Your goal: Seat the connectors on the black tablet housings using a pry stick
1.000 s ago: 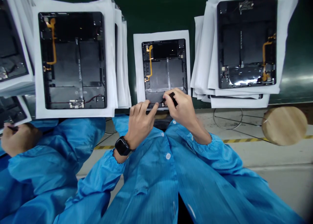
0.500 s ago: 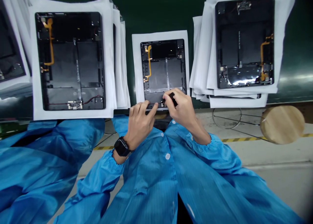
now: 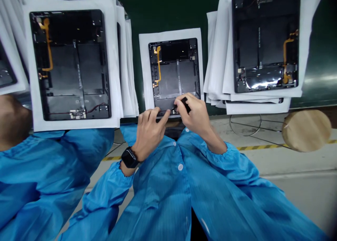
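An opened tablet housing [image 3: 168, 77] with black battery cells and an orange flex cable [image 3: 159, 67] lies on a white foam sheet [image 3: 143, 51]. My left hand [image 3: 150, 128] rests at its near edge, fingers stretched out and index fingertip on the rim. My right hand [image 3: 196, 116] pinches a small black tool [image 3: 187, 104] with a thin dark tip; its exact kind is hard to make out. That tip points at a little circuit board [image 3: 175, 111] at the near edge of the housing, partly hidden by my fingers.
Stacks of similar housings between white sheets stand on the left [image 3: 76, 69] and right [image 3: 265, 47] of the green table [image 3: 168, 9]. A co-worker's hand [image 3: 13, 121] and blue sleeve are at far left. A round wooden stool [image 3: 306, 130] stands at right.
The co-worker's hand has come into view at the far left. The view has shifted slightly. My hands keep nearly the same pose over the housing.
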{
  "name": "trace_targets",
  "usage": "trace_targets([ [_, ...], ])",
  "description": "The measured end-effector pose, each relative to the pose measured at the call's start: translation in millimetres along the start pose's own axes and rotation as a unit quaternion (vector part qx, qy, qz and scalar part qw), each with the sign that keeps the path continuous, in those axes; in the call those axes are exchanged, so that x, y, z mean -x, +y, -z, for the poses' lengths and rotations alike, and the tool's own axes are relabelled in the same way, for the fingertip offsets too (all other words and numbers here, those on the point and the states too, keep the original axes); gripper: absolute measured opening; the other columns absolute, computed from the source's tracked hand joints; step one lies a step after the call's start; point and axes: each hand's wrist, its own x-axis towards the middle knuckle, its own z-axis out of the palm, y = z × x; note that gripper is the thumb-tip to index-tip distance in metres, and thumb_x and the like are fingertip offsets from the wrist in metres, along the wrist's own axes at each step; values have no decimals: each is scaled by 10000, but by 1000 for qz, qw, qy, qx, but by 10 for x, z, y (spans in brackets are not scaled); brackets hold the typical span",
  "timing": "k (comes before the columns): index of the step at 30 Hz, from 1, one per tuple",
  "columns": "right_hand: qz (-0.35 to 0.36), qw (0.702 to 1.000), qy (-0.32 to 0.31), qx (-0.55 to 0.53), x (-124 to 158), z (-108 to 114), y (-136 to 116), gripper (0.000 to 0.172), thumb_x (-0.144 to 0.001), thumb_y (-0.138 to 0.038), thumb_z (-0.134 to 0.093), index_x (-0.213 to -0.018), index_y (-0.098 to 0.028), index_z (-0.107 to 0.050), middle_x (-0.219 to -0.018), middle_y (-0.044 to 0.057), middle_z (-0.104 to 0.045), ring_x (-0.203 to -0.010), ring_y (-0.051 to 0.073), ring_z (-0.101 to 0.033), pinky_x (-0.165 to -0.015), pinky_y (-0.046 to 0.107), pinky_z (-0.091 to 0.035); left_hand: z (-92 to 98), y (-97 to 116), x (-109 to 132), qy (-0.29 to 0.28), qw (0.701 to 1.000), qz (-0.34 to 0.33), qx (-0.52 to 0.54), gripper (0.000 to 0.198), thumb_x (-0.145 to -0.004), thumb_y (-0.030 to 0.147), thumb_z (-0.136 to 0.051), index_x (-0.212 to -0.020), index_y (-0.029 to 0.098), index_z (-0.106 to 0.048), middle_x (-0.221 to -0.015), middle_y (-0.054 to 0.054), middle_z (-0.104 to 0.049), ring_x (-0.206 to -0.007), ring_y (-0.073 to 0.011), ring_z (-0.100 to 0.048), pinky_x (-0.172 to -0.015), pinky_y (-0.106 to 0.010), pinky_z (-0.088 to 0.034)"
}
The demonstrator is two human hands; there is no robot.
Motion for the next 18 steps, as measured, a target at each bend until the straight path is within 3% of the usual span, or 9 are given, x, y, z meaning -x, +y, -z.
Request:
trace_targets([
  [6,-14,1000,-12,-4,-6,24,-10,189,-1040,-183,-518,-871,-219,-595,-809,25,-680,-772,181,-635,-765,330,-495,-4,-12,16,-11,1000,12,23,473,-1001,141,-493,-1441,236,-639,-1325,-191,-624,-1202,-325,-534,-943,-461,-445],
  [18,2,999,33,30,163,-37,-75,163,-1055,-212,-505,-941,-234,-619,-904,56,-712,-840,215,-637,-788,374,-522,-20,65,48,-16,999,8,-26,503,-1009,174,-516,-1501,257,-579,-1361,-185,-616,-1232,-334,-532,-985,-473,-423],
])
